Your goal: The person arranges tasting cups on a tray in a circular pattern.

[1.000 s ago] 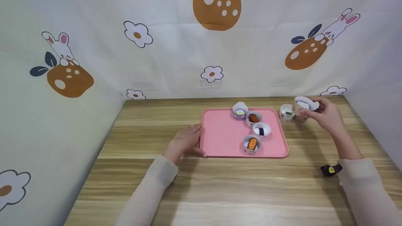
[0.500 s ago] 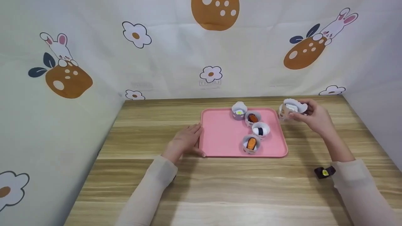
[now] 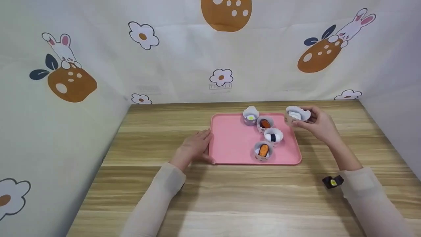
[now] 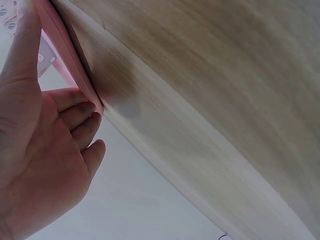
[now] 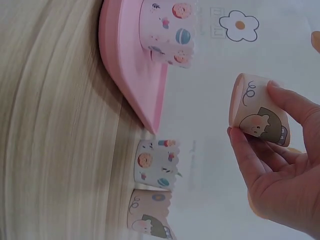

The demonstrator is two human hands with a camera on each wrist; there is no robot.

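My right hand (image 3: 320, 126) holds a paper baking cup (image 3: 290, 119) in the air over the back right corner of a pink tray (image 3: 230, 141). Something white lies inside this cup; in the right wrist view its side shows a cartoon figure. The left hand (image 3: 194, 145) rests against the tray's left edge, fingers along the rim and thumb at the front corner. On the tray's right half stand several paper cups with toy sushi: a white-and-yellow piece (image 3: 251, 117), a dark red piece (image 3: 265, 123), a white piece with a black band (image 3: 273, 138) and an orange piece (image 3: 263, 150).
In the right wrist view, a doughnut-print cup (image 5: 152, 162) and a beige cartoon cup (image 5: 147, 212) stand on the table off the tray's corner; the held cup and hand hide them in the head view. A dark sushi roll (image 3: 333, 182) lies beside the right sleeve.
My right hand has carried the held cup left, from beside the tray to above its back right corner. The left hand and the tray have stayed in place.
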